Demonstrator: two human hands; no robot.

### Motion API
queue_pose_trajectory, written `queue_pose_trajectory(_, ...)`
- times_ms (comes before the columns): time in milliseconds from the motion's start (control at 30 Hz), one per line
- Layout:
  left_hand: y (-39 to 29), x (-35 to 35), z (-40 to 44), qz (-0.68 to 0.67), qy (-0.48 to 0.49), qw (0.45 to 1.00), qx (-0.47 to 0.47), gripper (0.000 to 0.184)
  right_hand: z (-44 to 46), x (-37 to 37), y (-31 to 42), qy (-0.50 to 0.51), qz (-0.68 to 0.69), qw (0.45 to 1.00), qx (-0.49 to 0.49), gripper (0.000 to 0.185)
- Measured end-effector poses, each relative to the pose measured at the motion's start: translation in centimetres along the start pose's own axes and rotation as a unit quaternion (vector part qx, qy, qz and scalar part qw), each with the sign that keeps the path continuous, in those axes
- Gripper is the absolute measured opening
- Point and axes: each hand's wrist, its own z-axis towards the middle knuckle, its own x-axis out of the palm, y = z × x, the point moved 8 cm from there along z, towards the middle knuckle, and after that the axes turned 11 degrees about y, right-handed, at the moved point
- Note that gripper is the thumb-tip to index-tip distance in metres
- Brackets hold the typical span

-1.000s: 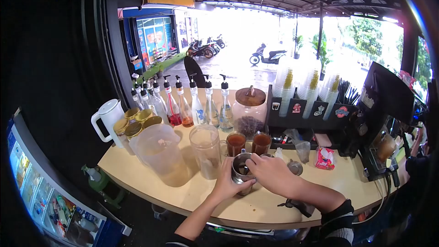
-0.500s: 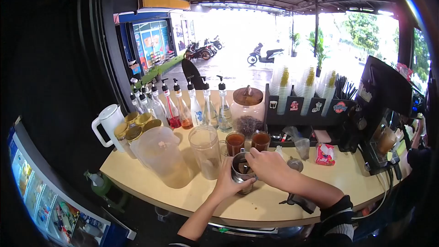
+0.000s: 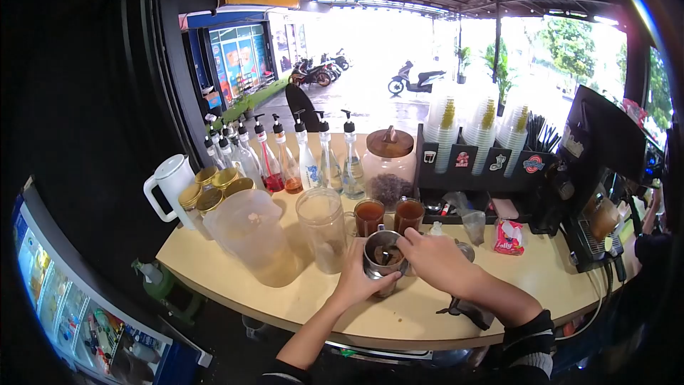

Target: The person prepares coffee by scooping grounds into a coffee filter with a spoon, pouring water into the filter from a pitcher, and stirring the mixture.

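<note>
Pale counter (image 3: 538,303), one, facing a roofed forecourt (image 3: 363,115). Black rack (image 3: 479,184), one, keeping three stacks of clear cups (image 3: 480,135) upright, seemingly for easy reach. Translucent pitcher (image 3: 246,234), one. Wooden-lidded jar (image 3: 390,177), one. Clear canister (image 3: 320,234), one. Left hand (image 3: 354,278): fingers curled round one metal cup (image 3: 385,262) above the counter's near side, apparently steadying it. Right hand (image 3: 440,260): fingertips bunched at its rim; cannot tell what they grip. Glass mugs (image 3: 370,219) of brown liquid, two, side by side beyond it.
</note>
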Motion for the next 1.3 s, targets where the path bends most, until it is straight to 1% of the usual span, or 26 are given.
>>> queue_pose_trajectory(100, 0.0, -0.1, -0.1, -0.001, -0.004, 1.000, 0.000, 0.073, 0.0, 0.2, -0.1, -0.004, -0.008, 1.000, 0.008, 0.025)
queue_pose_trajectory(167, 0.0, -0.2, 0.0, -0.004, -0.002, 1.000, 0.001, 0.073, -0.3, 0.1, 1.1, 0.030, 0.035, 0.998, -0.038, 0.024)
queue_pose_trajectory(200, 0.0, -0.1, 0.0, -0.007, 0.006, 1.000, 0.000, 0.073, -0.1, 0.1, 1.3, 0.031, 0.034, 0.998, -0.041, 0.024)
queue_pose_trajectory(267, 0.3, 0.0, 0.0, 0.000, 0.001, 1.000, 0.006, 0.072, 0.5, 0.3, 0.9, 0.033, 0.008, 0.999, -0.003, 0.024)
queue_pose_trajectory(367, -0.1, 0.0, -0.2, 0.008, 0.001, 1.000, 0.006, 0.072, 1.2, 0.2, -0.3, 0.033, 0.014, 0.999, 0.008, 0.024)
queue_pose_trajectory(400, -0.1, -0.2, -0.1, 0.006, -0.001, 1.000, -0.001, 0.072, 1.0, -0.1, -0.2, 0.030, 0.011, 0.999, 0.008, 0.024)
queue_pose_trajectory(467, 0.3, -0.1, 0.0, 0.009, -0.001, 1.000, 0.006, 0.072, 0.4, 0.0, 0.9, 0.052, 0.057, 0.997, -0.032, 0.027)
queue_pose_trajectory(600, 0.2, 0.0, 0.1, 0.008, 0.004, 1.000, 0.012, 0.073, 1.4, 0.3, -0.5, 0.024, 0.048, 0.999, -0.001, 0.023)
queue_pose_trajectory(667, 0.1, -0.1, 0.1, 0.000, 0.002, 1.000, 0.011, 0.073, 1.4, 0.4, -0.9, 0.018, 0.099, 0.995, -0.028, 0.023)
queue_pose_trajectory(700, 0.1, -0.1, 0.0, -0.009, -0.001, 1.000, 0.007, 0.072, 1.4, 0.2, -0.9, 0.019, 0.099, 0.994, -0.030, 0.023)
queue_pose_trajectory(767, 0.1, 0.0, -0.1, -0.008, -0.002, 1.000, 0.006, 0.072, 1.3, -0.1, -1.0, 0.045, 0.102, 0.994, -0.024, 0.025)
queue_pose_trajectory(800, 0.2, 0.0, 0.0, -0.008, -0.002, 1.000, 0.006, 0.072, 1.3, -0.2, -1.0, 0.043, 0.100, 0.994, -0.023, 0.025)
queue_pose_trajectory(867, 0.1, 0.0, 0.0, 0.000, 0.002, 1.000, 0.008, 0.073, 1.4, -0.2, -1.8, 0.023, 0.097, 0.995, 0.018, 0.029)
queue_pose_trajectory(900, 0.0, 0.0, 0.0, 0.009, 0.003, 1.000, 0.008, 0.073, 1.4, 0.0, -2.0, 0.021, 0.097, 0.995, 0.019, 0.029)
queue_pose_trajectory(967, -0.4, -0.2, 0.1, 0.020, 0.010, 1.000, 0.015, 0.074, 1.4, 0.6, -1.4, 0.036, 0.116, 0.991, -0.054, 0.034)
queue_pose_trajectory(1000, -0.8, -0.2, 0.2, 0.030, 0.017, 0.999, 0.020, 0.075, 1.5, 0.4, -1.1, 0.037, 0.116, 0.991, -0.054, 0.034)
queue_pose_trajectory(1067, -1.2, -0.6, 0.4, 0.045, 0.031, 0.998, 0.017, 0.076, 1.6, -0.3, -1.4, 0.038, 0.062, 0.997, 0.014, 0.034)
queue_pose_trajectory(1200, -0.7, -0.5, 0.6, 0.071, 0.040, 0.997, -0.003, 0.081, 1.6, 0.0, -1.4, 0.020, 0.063, 0.998, 0.021, 0.033)
queue_pose_trajectory(1267, -0.9, -0.5, 0.6, 0.074, 0.032, 0.997, 0.003, 0.081, 1.5, 0.0, -0.6, 0.038, 0.063, 0.997, -0.022, 0.031)
queue_pose_trajectory(1300, -1.0, -0.4, 0.6, 0.077, 0.026, 0.997, 0.008, 0.081, 1.5, 0.0, -0.6, 0.039, 0.065, 0.997, -0.022, 0.031)
